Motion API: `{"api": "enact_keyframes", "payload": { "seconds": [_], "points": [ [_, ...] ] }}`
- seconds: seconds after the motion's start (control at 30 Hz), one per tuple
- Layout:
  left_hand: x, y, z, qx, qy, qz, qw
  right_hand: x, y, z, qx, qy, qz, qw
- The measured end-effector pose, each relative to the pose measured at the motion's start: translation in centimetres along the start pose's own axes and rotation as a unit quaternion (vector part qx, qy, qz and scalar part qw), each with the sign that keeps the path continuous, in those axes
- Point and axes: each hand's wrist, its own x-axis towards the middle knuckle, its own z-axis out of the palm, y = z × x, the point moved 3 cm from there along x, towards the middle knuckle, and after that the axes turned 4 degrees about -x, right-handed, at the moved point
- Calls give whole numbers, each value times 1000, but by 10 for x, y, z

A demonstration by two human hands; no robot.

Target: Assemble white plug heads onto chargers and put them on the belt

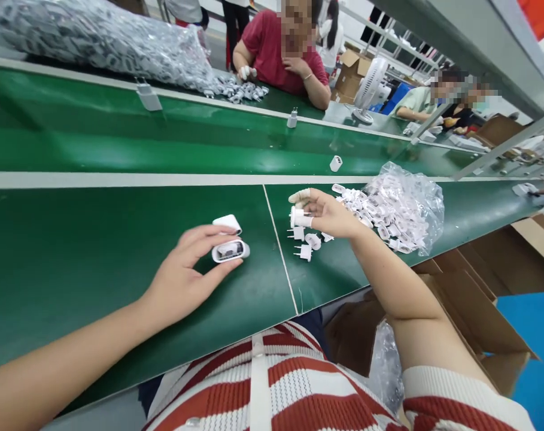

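Observation:
My left hand [188, 266] pinches a white charger shell [230, 251] on the green table [96, 251], its open end facing me. A second white shell [227, 223] lies just behind it. My right hand [328, 212], with white finger cots, holds a small white plug insert [300, 218] between thumb and fingers. Loose plug inserts [305, 245] with metal prongs lie on the table right under that hand.
A clear bag of white plug parts [395, 206] lies to the right. One shell [335, 163] sits on the conveyor belt [164, 143]. A person in red leans across the belt beside a large bag of parts [96, 36]. Cardboard boxes [469, 299] stand below right.

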Motion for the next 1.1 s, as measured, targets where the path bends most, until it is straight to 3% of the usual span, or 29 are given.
{"api": "enact_keyframes", "payload": {
  "seconds": [0.1, 0.23, 0.37, 0.47, 0.57, 0.9, 1.1],
  "points": [
    [-10, 5, 19, -63, -49, -24, 996, 1, -25, 26, 101, -35, -41, 993],
    [-12, -5, 31, -57, -124, -22, 990, 0, -34, 59, 121, -30, -66, 990],
    [-10, -16, 26, -27, -119, -9, 993, -11, -33, 76, 44, -12, -142, 989],
    [-10, -17, 26, -30, -125, 16, 992, -21, -38, 80, -26, 6, -232, 972],
    [-10, -15, 27, -36, -120, 33, 992, -28, -42, 88, -67, 12, -279, 958],
    [-9, -13, 28, -34, -97, 66, 993, -33, -40, 109, -183, 41, -273, 944],
    [-10, -15, 29, -52, -93, 59, 993, -34, -47, 107, -149, 86, -275, 946]
  ]
}}
